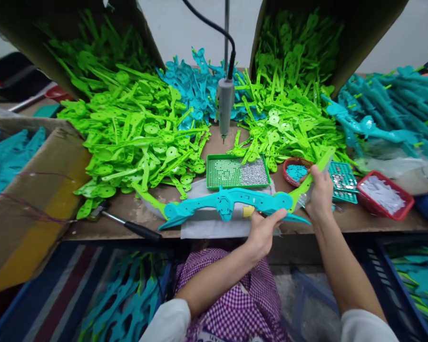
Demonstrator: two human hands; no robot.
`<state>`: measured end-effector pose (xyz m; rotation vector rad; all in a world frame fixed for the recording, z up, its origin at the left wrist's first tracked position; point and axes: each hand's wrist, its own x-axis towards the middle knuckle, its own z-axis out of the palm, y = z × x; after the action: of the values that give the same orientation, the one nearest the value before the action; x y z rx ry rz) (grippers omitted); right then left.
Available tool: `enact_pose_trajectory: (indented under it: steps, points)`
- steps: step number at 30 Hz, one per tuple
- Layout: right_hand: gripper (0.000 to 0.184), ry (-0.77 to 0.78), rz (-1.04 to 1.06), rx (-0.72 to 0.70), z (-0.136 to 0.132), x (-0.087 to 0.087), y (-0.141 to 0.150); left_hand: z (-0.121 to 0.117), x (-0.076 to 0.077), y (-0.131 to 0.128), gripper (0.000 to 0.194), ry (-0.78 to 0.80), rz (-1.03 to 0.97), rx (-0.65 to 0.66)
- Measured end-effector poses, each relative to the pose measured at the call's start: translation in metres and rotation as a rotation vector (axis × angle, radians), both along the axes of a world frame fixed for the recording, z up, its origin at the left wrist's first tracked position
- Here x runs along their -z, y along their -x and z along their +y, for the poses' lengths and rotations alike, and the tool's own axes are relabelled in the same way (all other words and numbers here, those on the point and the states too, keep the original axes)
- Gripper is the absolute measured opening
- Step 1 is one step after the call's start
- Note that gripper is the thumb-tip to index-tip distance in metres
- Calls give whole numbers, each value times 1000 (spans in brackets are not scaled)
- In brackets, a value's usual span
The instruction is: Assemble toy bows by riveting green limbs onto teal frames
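A toy crossbow-like bow, a blue plastic body (199,202) with a lime-green arm at each end, spans the front of the bench. My left hand (266,232) grips the blue body near its right end, thumb on the front and fingers partly hidden beneath. Wrapped round the right green arm (303,190) is my right hand (321,194). An electric screwdriver (225,104) hangs upright behind the bow, its bit pointing down. Under that tool lies a green tray (207,178) with small metal screws, mostly in its right half.
Piles of green arms (139,128) and blue bodies (196,85) cover the back. A hammer (128,225) lies front left. Red baskets hold blue discs (296,172) and white pieces (383,192) at right. A cardboard box (39,209) stands left; crates (385,275) sit below the bench.
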<state>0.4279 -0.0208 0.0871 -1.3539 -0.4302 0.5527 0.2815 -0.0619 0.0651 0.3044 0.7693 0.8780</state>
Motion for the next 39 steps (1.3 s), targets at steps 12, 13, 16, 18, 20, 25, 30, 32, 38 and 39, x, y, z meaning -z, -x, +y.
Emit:
enact_pose_trajectory:
  steps: [12,13,16,18,20,25,30,32,38,39]
  points:
    - [33,63,-135,-60,-53,35,4,36,54,29,42,-245,235,144]
    - [33,62,-77,-75,-53,38,10,38,56,37,43,-237,256,175]
    - [31,2,44,-43,-50,51,30,29,53,77,47,-252,292,390]
    - [29,-26,76,-22,-48,60,41,14,46,115,44,-349,351,549]
    - [29,-39,102,-39,-49,67,47,-1,43,159,26,-571,554,518]
    - [27,-124,130,-85,-49,70,46,-5,66,265,33,-623,1450,-514]
    - [23,-85,180,-103,-49,87,48,16,102,305,56,-328,1440,-716]
    - [26,-24,215,-90,-55,97,48,23,106,302,61,-301,1345,-675]
    - [37,43,270,-122,-64,100,48,30,79,301,60,-51,992,-731]
    - [37,44,268,-121,-64,99,50,27,69,307,59,8,892,-756]
